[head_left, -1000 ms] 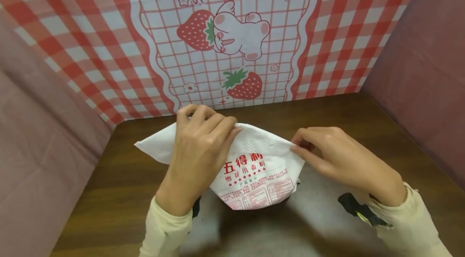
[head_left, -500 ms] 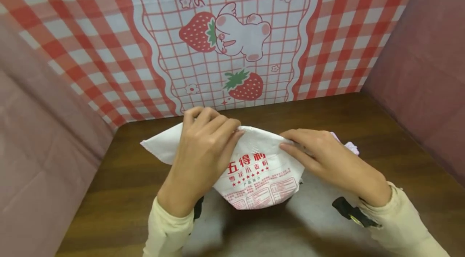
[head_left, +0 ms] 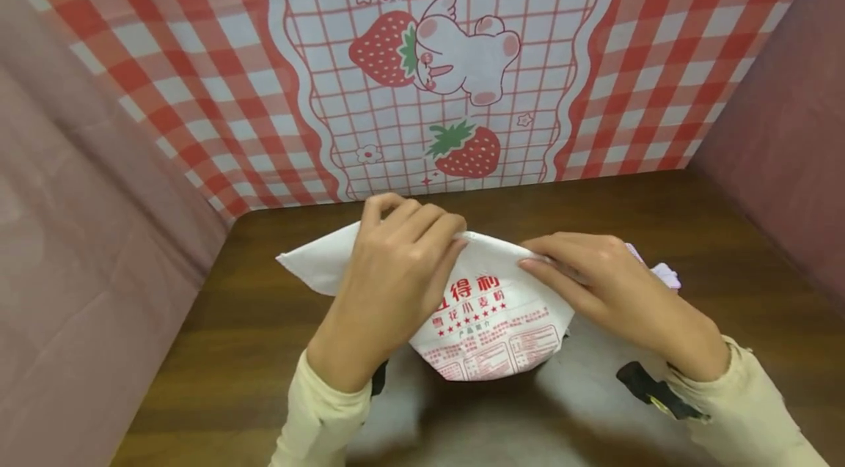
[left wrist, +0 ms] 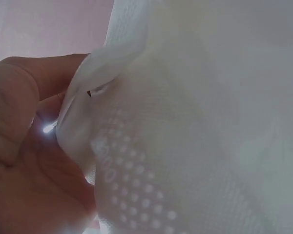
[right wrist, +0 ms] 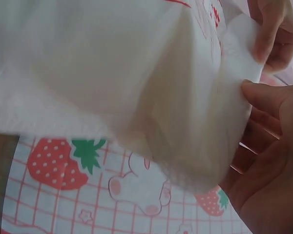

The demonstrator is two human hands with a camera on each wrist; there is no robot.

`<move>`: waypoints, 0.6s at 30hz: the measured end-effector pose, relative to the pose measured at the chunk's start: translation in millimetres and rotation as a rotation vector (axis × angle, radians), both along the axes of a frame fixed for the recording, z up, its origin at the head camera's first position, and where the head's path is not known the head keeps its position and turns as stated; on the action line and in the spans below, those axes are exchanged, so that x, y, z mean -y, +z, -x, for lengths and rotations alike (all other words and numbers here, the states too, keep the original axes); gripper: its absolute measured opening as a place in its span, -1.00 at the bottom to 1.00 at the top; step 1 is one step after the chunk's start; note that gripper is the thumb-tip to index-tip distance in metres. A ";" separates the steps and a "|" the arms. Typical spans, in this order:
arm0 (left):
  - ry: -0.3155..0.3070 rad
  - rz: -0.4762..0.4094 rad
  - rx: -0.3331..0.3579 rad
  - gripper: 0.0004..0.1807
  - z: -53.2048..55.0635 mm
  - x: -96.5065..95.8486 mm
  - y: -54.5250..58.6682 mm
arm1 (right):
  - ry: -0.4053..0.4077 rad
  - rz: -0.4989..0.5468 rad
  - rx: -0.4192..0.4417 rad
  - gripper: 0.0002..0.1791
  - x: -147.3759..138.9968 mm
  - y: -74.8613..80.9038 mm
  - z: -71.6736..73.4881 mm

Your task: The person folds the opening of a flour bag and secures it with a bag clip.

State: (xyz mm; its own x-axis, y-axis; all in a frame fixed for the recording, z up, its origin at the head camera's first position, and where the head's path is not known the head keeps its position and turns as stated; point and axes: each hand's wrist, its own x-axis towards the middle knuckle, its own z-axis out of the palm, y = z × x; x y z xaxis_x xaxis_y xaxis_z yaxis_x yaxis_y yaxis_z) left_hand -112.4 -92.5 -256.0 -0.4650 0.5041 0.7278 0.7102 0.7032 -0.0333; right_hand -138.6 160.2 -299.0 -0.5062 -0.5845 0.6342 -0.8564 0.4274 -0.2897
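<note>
A white flour bag (head_left: 508,335) with red Chinese lettering stands in the middle of the head view. My left hand (head_left: 399,276) grips its top edge left of the lettering, and a pointed white corner sticks out beyond that hand. With thumb and fingertips, my right hand (head_left: 607,284) pinches the same edge farther right. In the left wrist view, my thumb and fingers hold a folded part of the white cloth-like bag (left wrist: 200,107), which has a dotted texture. The right wrist view has both hands close together along the bag's edge (right wrist: 234,97).
Behind my right hand lies a small lavender thing (head_left: 665,275), partly hidden. The brown wooden table (head_left: 218,335) has a greyish surface (head_left: 548,423) at its front. A red-checked strawberry cloth (head_left: 515,144) rises at the back, with pink cloth walls (head_left: 779,130) on both sides.
My right hand has moved left along the bag's top edge, from near its right corner toward my left hand. The lavender thing has come into sight. The head view has shifted slightly.
</note>
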 end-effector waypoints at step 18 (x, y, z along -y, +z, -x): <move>-0.002 0.017 0.006 -0.85 -0.2 -3.7 -2.2 | 0.109 0.131 -0.228 -0.63 41.2 12.3 9.2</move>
